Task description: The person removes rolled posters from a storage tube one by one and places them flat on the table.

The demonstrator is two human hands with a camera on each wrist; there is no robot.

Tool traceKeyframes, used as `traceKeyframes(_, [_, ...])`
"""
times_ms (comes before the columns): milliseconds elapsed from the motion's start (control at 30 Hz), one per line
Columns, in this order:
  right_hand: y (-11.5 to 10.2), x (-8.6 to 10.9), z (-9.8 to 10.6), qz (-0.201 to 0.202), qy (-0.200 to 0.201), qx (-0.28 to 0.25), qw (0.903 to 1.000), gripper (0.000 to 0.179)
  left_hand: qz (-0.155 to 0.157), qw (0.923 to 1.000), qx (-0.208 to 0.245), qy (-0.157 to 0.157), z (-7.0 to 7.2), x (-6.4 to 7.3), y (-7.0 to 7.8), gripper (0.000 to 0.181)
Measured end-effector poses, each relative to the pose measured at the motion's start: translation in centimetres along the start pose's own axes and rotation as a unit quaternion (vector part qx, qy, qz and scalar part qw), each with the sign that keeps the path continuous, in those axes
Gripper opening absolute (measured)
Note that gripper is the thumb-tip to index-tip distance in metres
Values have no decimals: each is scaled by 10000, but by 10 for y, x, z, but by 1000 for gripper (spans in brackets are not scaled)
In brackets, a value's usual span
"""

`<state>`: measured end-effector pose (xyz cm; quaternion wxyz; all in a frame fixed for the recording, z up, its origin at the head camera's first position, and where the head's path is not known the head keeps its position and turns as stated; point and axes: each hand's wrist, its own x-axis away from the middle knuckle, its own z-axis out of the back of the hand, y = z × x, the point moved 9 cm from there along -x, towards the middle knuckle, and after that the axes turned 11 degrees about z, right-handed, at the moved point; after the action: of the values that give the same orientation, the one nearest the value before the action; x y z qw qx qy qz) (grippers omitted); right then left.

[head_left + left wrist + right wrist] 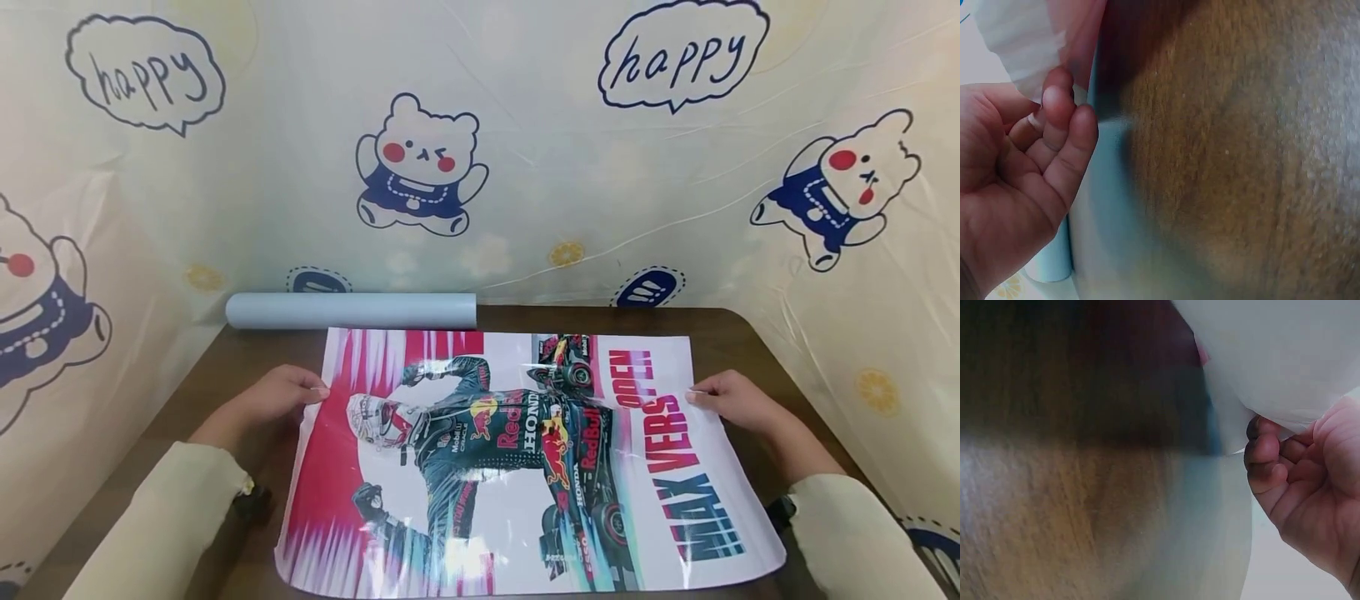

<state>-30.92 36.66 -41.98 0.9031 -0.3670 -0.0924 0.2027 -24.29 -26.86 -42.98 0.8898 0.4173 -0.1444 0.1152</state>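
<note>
A glossy poster [517, 508] of a helmeted racing driver and a race car is spread flat in front of me, turned sideways, its near edge bowed. My left hand [273, 396] pinches its left edge toward the far corner between thumb and fingers. On the opposite side, my right hand [738, 400] pinches the right edge, beside the large lettering. Both wrist views show the poster's pale underside, with curled fingers at its margin: the left hand [1029, 150] under a reddish part, the right hand [1310, 481] under a white part.
Behind the poster, a white rolled tube [352, 311] lies across the back left of the brown wooden table [660, 323]. A pale curtain [540, 167] printed with cartoon bears and the word "happy" hangs around the table's back and sides.
</note>
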Motion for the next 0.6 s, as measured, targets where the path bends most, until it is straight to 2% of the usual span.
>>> traceKeyframes(233, [2,2,-2,-92,-33,44,9999,39,-187,9991,-366,63,1,1,9,40])
traceKeyframes(400, [7,7,-4,-81,-60,-110,9999,41,-208,9988,-428,-94,-2,3,5,43])
traceKeyframes(600, [12,16,-2,39,-6,-236,9997,51,-204,9983,275,-478,-1,10,-8,60])
